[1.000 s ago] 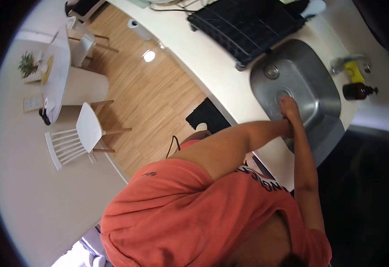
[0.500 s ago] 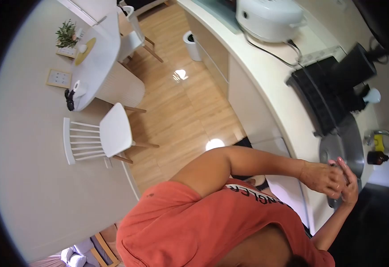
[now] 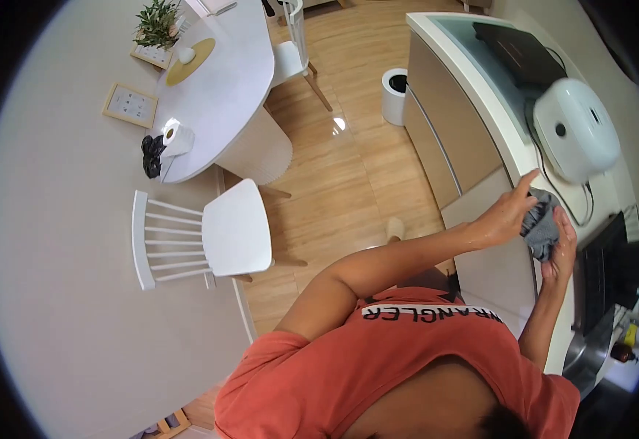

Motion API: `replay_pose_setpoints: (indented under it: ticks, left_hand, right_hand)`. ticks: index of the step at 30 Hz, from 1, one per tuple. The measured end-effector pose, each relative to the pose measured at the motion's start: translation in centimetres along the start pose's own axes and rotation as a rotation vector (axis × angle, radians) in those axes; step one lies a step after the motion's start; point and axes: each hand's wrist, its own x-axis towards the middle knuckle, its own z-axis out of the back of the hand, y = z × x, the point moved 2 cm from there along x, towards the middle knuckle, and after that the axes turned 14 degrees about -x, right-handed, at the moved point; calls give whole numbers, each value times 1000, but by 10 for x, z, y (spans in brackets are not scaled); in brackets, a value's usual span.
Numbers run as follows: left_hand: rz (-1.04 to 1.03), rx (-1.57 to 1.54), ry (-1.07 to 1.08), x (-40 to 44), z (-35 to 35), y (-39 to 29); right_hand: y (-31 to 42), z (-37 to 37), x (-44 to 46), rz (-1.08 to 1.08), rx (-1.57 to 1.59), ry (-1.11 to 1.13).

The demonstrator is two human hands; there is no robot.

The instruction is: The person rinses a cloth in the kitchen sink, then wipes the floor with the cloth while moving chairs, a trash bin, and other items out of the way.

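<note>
A crumpled grey cloth is between my two hands, over the edge of the white counter. My left hand grips its left side, with one finger stretched out above it. From the other side my right hand holds the cloth, fingers curled along its right edge. The skin of both hands looks wet. Some fingertips are hidden by the cloth.
A white rice cooker stands on the counter beyond my hands, its cord trailing nearby. At right are a black rack and a metal sink. A white chair, a table and a bin stand to the left.
My hands have moved from over the sink, along the counter toward the rice cooker. The grey cloth now shows between them; earlier they were pressed together. The view has shifted with my body.
</note>
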Motion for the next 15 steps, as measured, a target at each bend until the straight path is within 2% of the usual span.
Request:
replay_pose_setpoints:
  ticks: [1,3,5,7,8,10,11,12,13,14,15]
  left_hand:
    - [-8,1,1,11,25,10]
    - [-170,-33,-121,39,84,34]
    - [-137,-96,-183,52,146,20]
    - [-93,21,-279,75,214,23]
    - [-160,73,-305,83,247,23]
    - [-294,170,-347,101,312,19]
    - [-364,211,-364,110,342,17]
    - [-368,210,-365,117,369,7]
    - [-215,-75,-371,125,396,2]
    - [-59,-360,-368,134,421,-1]
    - [-68,-364,-367,144,447,0]
  right_hand:
    - [0,-26,23,4,-21,-28]
    - [4,-83,78,63,-127,-81]
    - [-5,-128,134,109,-338,-60]
    - [0,-177,198,180,-501,-22]
    - [6,-209,218,217,-557,-21]
    - [18,-269,262,170,-334,100]
    - [23,-297,282,173,-334,100]
    - [27,-326,303,174,-201,141]
    - [30,-351,323,174,-72,183]
    - [30,-373,345,179,-79,184]
    - [29,-394,369,169,-39,216]
